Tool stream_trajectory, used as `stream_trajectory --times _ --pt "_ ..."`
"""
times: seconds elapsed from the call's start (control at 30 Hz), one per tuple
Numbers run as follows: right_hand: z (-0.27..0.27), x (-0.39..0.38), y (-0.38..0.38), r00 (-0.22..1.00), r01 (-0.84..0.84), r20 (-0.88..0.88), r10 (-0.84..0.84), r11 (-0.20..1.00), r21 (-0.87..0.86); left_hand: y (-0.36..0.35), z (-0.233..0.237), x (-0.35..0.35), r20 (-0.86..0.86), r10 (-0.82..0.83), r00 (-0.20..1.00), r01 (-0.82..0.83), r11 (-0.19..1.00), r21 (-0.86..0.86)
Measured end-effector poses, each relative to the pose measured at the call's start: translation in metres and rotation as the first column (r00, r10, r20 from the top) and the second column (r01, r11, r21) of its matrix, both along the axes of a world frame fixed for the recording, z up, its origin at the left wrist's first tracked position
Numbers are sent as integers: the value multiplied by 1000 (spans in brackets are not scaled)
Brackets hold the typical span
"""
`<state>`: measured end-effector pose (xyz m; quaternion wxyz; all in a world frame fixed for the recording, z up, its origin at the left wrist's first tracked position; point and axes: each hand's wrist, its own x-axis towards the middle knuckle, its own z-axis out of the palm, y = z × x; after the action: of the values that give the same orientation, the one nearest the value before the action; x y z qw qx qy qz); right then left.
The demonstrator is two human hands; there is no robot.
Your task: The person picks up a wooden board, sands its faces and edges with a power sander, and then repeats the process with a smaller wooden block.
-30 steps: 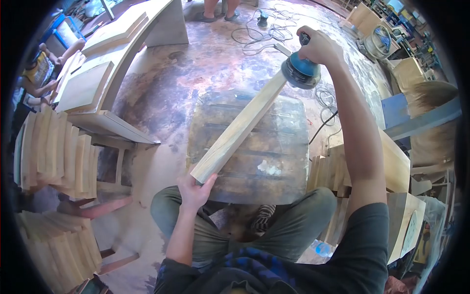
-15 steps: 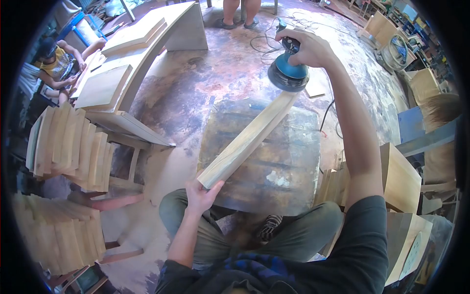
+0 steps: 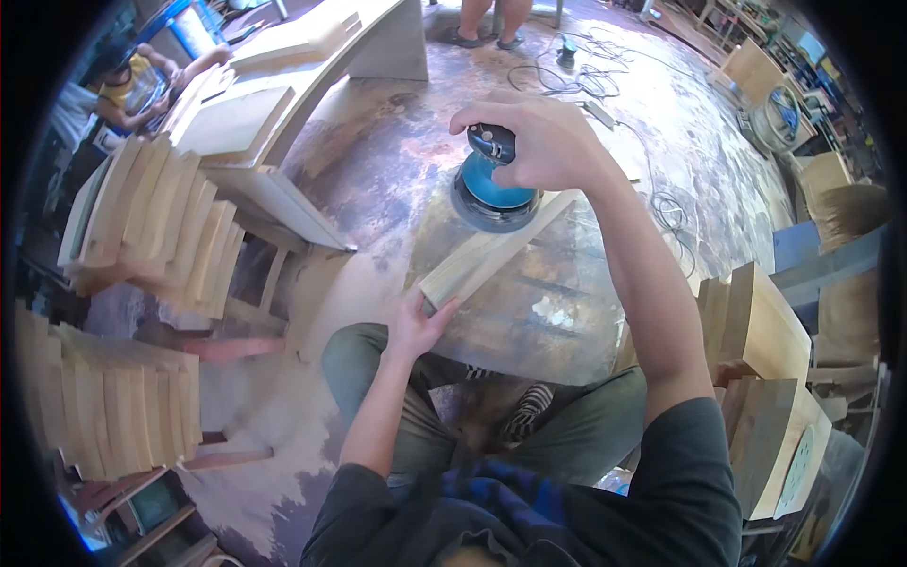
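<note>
A blue and black orbital sander [image 3: 498,180] sits on the upper face of a long wooden board [image 3: 472,262], around its middle. My right hand [image 3: 543,142] wraps over the sander's top from the right. With my left hand [image 3: 418,326] I grip the board's near end, thumb on one side and fingers on the other. The board slants away to the upper right, over a worn, stained low work surface [image 3: 567,326] in front of my crossed legs. Part of the board is hidden under the sander.
Stacks of wooden pieces [image 3: 123,402] stand at left, beside a bench [image 3: 326,222] carrying boards. More wooden blocks [image 3: 770,326] are at right. Cables [image 3: 673,213] coil on the floor beyond the work surface. A seated person [image 3: 137,90] is at upper left; another person's legs [image 3: 491,17] show at the top.
My right hand has brought the sander from the board's far end back toward me and to the left, along the board. My left hand still grips the near end.
</note>
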<state>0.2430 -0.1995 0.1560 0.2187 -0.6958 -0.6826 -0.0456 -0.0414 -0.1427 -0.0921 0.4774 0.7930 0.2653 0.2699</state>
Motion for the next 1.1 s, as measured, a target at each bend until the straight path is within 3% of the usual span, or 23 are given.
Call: stream_trajectory --times 0.07,0.17,0.33,0.37,0.4,0.47,0.53,0.63,0.67,0.73,0.8,0.87,0.9,0.97,1.0,1.07,1.1 --pt "-1 -17 3 997 -64 44 62 997 49 -3 6 2 73 -9 997 3 997 83" --pt "-2 -51 7 992 -124 32 121 989 83 -6 12 2 101 -23 995 24 1000 -10" --pt "5 -118 1 988 -154 6 154 987 39 1 14 0 -86 -42 995 47 998 50" --pt "6 -138 -2 983 -182 -10 182 983 -22 -1 -11 9 -87 -19 996 25 998 65" --pt "10 -156 -6 976 -219 -15 219 973 -72 2 -57 29 300 117 947 8 922 -386" --pt "15 -196 -33 937 -342 66 342 940 -20 24 -58 39 595 399 697 176 710 -682" --pt "22 -205 -69 897 -439 -36 442 896 58 48 -31 31 488 266 832 28 857 -515" --pt "41 -191 -140 951 -255 -115 285 941 224 79 9 40 235 196 952 -145 965 -219" --pt "38 -179 -163 960 -175 -175 221 953 247 91 29 43 265 220 939 -165 963 -215" --pt "25 -165 -200 975 68 -221 -9 963 262 131 89 52 402 423 812 -114 790 -602" --pt "4 -148 -221 949 202 -289 -127 948 246 179 108 54 474 348 809 -121 888 -444" --pt "-25 -134 -238 928 272 -317 -197 939 210 235 115 55 483 492 724 -99 767 -633" --pt "-37 -129 -246 896 347 -350 -273 922 171 260 119 54 488 491 722 -98 770 -631" --pt "-51 -124 -256 877 377 -374 -301 915 146 295 126 55 537 729 425 45 576 -816" --pt "-58 -123 -259 853 408 -402 -333 905 116 291 139 62 542 726 424 45 581 -813" --pt "-64 -121 -262 848 423 -395 -353 900 103 264 171 83 563 815 -135 -11 567 -823" --pt "-62 -123 -264 838 434 -405 -365 897 89 259 175 98 557 820 -133 -7 561 -828"
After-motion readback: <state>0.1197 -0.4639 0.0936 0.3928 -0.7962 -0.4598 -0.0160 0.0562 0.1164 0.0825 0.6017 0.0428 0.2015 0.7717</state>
